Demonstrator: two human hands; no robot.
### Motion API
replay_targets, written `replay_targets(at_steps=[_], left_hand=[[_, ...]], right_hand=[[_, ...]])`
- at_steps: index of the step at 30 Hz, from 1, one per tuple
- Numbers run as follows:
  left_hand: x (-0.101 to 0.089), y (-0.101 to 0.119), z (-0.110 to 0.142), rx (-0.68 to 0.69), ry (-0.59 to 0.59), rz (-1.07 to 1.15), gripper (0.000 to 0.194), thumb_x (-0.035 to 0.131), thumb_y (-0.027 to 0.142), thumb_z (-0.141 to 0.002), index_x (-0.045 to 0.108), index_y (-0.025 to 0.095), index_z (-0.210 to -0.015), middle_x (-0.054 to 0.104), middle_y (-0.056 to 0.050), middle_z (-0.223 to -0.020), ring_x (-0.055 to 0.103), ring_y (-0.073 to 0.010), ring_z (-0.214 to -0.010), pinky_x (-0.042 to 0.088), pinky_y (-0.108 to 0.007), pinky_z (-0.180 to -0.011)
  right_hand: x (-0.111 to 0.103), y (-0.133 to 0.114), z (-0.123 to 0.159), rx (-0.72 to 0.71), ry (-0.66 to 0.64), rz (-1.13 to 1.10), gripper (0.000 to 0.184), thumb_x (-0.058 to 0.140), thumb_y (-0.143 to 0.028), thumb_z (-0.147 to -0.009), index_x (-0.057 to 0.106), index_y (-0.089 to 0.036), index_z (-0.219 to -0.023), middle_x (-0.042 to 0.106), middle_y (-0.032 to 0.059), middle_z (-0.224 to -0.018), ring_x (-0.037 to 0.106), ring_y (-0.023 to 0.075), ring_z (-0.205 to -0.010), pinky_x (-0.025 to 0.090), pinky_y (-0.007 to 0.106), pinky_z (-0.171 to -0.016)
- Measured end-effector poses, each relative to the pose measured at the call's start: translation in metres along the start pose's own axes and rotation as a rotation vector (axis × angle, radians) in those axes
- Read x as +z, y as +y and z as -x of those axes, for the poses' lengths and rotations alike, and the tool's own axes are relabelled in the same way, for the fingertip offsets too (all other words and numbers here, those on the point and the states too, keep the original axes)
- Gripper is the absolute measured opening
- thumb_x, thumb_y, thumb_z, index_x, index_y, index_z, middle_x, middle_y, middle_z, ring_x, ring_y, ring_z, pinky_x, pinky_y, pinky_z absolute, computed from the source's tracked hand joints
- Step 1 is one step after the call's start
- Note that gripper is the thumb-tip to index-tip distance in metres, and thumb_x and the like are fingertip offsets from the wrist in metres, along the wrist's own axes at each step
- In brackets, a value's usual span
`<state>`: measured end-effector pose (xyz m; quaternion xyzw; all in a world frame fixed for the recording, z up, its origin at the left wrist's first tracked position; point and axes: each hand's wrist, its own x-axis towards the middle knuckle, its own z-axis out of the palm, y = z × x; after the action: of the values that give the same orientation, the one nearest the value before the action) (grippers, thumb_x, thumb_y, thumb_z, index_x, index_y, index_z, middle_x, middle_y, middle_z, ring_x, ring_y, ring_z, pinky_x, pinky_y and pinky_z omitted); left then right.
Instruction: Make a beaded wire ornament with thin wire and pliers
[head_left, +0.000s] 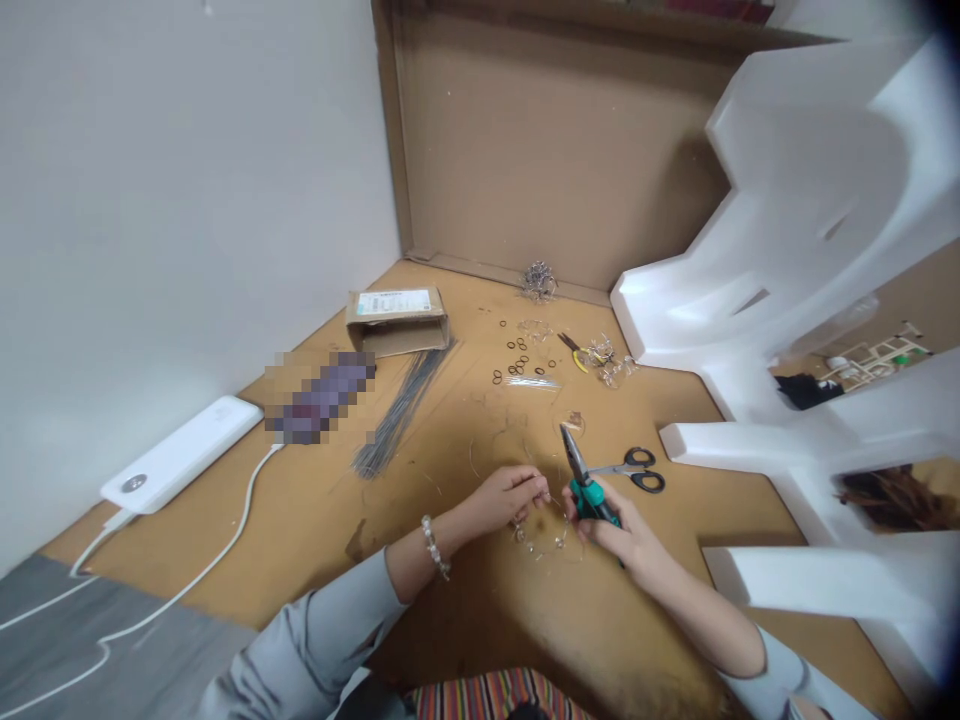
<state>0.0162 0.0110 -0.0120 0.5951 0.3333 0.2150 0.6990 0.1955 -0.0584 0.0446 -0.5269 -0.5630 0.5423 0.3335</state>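
Observation:
My left hand (514, 497) is closed, its thumb and fingers pinching a thin bent wire (531, 548). Small shiny twists or bits show along that wire, which hangs between my two hands; its fine detail is too small to tell. In my right hand (619, 530) are needle-nose pliers (589, 495) with teal and black handles, their jaws pointing up and away from me. Just beyond the pliers lie scissors (641, 470) with black handles, partly behind the pliers. A bracelet (433, 548) of pale beads circles my left wrist.
Straight wires (405, 410) lie by an open cardboard box (397, 325). Small dark rings (519, 365), yellow-handled pliers (579, 358) and tangled wire pieces (540, 282) are farther back. White foam (750, 445) borders the right; a power bank (184, 455) with cables sits left.

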Motion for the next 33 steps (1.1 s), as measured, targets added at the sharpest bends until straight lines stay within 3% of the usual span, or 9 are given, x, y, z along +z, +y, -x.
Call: replay_targets(at_steps=[6,17,20,24,26,29,33], left_hand=[[-0.001,0.002,0.001,0.033,-0.046,0.016,0.037,0.048,0.049,-0.082,0.052,0.014,-0.072,0.047,0.004,-0.057,0.041,-0.0070,-0.050,0.035,-0.020,-0.051],[0.000,-0.001,0.002,0.001,-0.059,-0.071,0.039,0.040,0.051,-0.084,0.049,0.016,-0.071,0.045,0.004,-0.055,0.039,-0.0073,-0.047,0.032,-0.019,-0.047],[0.001,-0.004,0.000,0.019,-0.015,-0.008,0.038,0.040,0.050,-0.084,0.049,0.016,-0.072,0.044,0.004,-0.056,0.039,-0.0073,-0.047,0.032,-0.019,-0.046],[0.002,-0.004,0.000,0.049,0.216,-0.108,0.034,0.040,0.045,-0.086,0.048,0.016,-0.069,0.046,0.003,-0.057,0.041,-0.0089,-0.049,0.034,-0.021,-0.048],[0.002,-0.003,0.001,0.087,0.309,-0.192,0.035,0.038,0.043,-0.088,0.048,0.016,-0.067,0.048,0.002,-0.058,0.044,-0.0096,-0.051,0.035,-0.021,-0.051],[0.002,0.000,0.004,0.138,0.354,-0.222,0.035,0.036,0.042,-0.090,0.049,0.017,-0.070,0.050,0.002,-0.061,0.048,-0.0106,-0.055,0.037,-0.022,-0.055],[0.005,0.004,0.009,0.164,0.354,-0.241,0.036,0.035,0.041,-0.091,0.049,0.016,-0.068,0.050,0.002,-0.060,0.049,-0.0106,-0.056,0.038,-0.022,-0.057]], right_hand=[[-0.003,0.000,0.002,0.009,0.039,0.003,0.017,0.053,-0.028,-0.071,0.049,-0.020,-0.085,0.052,0.0007,-0.081,0.048,0.0148,-0.073,0.039,0.029,-0.069],[0.002,0.000,0.002,-0.086,-0.032,0.230,0.015,0.047,-0.018,-0.074,0.048,-0.020,-0.088,0.053,-0.0002,-0.081,0.049,0.0138,-0.074,0.040,0.026,-0.067],[-0.006,-0.001,0.006,-0.097,0.028,0.442,0.028,0.047,-0.016,-0.072,0.050,-0.019,-0.099,0.059,0.0024,-0.089,0.054,0.0163,-0.079,0.043,0.028,-0.072],[-0.021,-0.005,0.024,-0.182,0.154,0.843,0.046,0.049,-0.015,-0.069,0.047,-0.019,-0.115,0.059,0.0077,-0.109,0.058,0.0205,-0.092,0.044,0.032,-0.080],[-0.026,-0.006,0.034,-0.210,0.199,1.077,0.043,0.050,-0.017,-0.070,0.050,-0.019,-0.113,0.060,0.0084,-0.108,0.058,0.0236,-0.095,0.044,0.035,-0.080],[-0.025,-0.005,0.042,-0.247,0.264,1.380,0.036,0.054,-0.022,-0.071,0.056,-0.019,-0.106,0.063,0.0082,-0.098,0.058,0.0261,-0.088,0.043,0.037,-0.075],[-0.019,-0.004,0.039,-0.257,0.352,1.562,0.033,0.057,-0.026,-0.072,0.058,-0.018,-0.103,0.063,0.0085,-0.093,0.056,0.0252,-0.082,0.041,0.035,-0.070]])
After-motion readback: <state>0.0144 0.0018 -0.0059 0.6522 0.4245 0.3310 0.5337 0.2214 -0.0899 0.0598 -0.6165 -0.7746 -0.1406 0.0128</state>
